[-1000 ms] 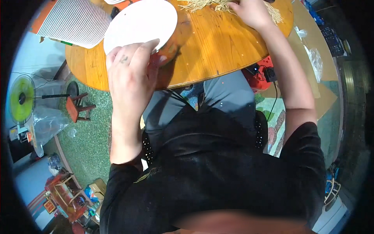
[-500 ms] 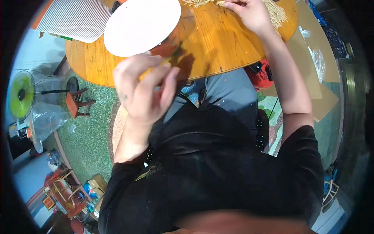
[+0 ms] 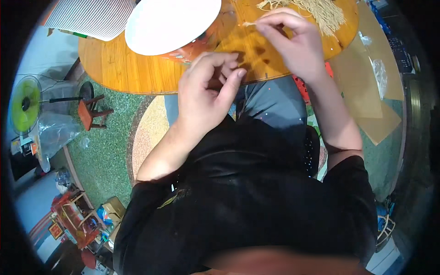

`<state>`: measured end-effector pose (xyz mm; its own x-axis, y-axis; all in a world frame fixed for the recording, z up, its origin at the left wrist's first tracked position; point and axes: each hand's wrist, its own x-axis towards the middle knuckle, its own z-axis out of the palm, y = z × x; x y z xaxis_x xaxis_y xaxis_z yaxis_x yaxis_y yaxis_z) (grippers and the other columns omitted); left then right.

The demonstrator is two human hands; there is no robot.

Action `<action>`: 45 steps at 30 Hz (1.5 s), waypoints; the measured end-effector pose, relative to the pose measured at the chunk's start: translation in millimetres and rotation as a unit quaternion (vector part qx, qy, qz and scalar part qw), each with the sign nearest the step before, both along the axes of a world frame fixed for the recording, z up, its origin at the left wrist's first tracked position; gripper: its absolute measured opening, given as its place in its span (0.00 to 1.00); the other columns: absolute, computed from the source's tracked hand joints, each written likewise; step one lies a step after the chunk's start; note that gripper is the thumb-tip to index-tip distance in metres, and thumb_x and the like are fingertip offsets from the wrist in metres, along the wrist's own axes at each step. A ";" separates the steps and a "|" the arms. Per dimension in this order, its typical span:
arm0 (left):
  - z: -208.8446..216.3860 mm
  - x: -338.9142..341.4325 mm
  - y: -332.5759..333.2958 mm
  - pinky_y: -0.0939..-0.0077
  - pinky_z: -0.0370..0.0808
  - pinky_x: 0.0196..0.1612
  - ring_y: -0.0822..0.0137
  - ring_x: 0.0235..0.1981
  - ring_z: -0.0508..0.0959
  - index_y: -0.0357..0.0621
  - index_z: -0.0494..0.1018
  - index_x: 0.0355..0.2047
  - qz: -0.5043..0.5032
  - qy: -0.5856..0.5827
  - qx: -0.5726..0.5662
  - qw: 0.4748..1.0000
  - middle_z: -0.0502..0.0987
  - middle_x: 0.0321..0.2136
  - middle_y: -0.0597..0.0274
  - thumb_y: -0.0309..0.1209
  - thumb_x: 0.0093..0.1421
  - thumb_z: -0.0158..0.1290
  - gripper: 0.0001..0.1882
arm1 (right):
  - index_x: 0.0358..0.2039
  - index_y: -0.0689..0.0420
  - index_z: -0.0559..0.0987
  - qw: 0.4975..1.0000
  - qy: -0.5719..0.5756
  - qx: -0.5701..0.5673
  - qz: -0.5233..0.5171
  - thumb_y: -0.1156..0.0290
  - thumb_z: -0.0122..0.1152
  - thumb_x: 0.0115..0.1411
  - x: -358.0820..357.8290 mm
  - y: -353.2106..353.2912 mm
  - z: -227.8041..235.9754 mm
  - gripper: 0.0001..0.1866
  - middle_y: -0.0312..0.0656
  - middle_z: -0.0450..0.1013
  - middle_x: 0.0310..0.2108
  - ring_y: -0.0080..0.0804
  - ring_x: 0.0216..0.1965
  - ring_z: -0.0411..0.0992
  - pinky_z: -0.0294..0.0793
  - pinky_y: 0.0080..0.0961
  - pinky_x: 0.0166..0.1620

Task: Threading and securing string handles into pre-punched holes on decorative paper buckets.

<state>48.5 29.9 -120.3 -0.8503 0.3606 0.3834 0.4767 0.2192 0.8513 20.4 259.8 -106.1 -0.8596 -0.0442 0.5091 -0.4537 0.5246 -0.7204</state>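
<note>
My right hand [image 3: 298,43] is above the wooden table [image 3: 123,73], thumb and forefinger pinched on a thin tan cord [image 3: 249,24] whose pale end sticks out to the left. Beyond that hand a bundle of tan cords [image 3: 324,16] lies spread at the far right of the table. My left hand [image 3: 208,87] hovers over the near table edge, fingers bent and thumb apart, with nothing visible in it. Just past it stands a red patterned container [image 3: 185,51] under a large white oval piece [image 3: 172,25].
A stack of white, thin-edged sheets or discs [image 3: 94,18] stands at the table's far left. A green fan [image 3: 26,103] and a small reddish-brown stool [image 3: 89,112] are on the left. Flattened cardboard [image 3: 362,91] and clear plastic [image 3: 379,75] lie to the right.
My left hand has moved right, away from the white oval piece, and its fingers have opened. My right hand has drawn back from the cord bundle with one cord pinched.
</note>
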 end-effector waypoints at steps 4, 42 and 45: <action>-1.6 -3.7 15.4 0.84 0.77 0.37 0.76 0.33 0.79 0.32 0.74 0.52 0.001 -0.062 0.106 0.992 0.80 0.38 0.61 0.19 0.65 0.60 0.16 | 0.40 0.63 0.85 0.999 -0.020 -0.010 0.031 0.76 0.66 0.64 12.4 -11.5 -3.1 0.06 0.39 0.80 0.40 0.25 0.42 0.77 0.74 0.21 0.48; 0.1 17.9 -18.6 0.71 0.80 0.44 0.60 0.40 0.83 0.35 0.71 0.38 -0.075 0.098 0.155 0.980 0.83 0.42 0.44 0.22 0.69 0.53 0.03 | 0.33 0.60 0.83 0.967 -0.046 0.249 -0.022 0.71 0.66 0.60 -114.7 88.8 -29.9 0.06 0.52 0.80 0.34 0.52 0.38 0.79 0.78 0.41 0.44; 22.7 34.0 -54.9 0.54 0.85 0.43 0.47 0.39 0.85 0.36 0.69 0.45 -0.157 0.164 0.162 0.960 0.81 0.39 0.38 0.27 0.72 0.50 0.07 | 0.31 0.60 0.84 0.967 -0.038 0.249 -0.034 0.71 0.67 0.59 -128.9 97.2 -35.1 0.05 0.51 0.81 0.30 0.49 0.35 0.80 0.78 0.40 0.41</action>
<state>82.5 -25.0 -97.6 -0.5335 0.3962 0.7473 0.7297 -0.2312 0.6435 -108.5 357.1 -141.2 -0.9028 -0.2100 0.3752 -0.3622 0.8418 -0.4002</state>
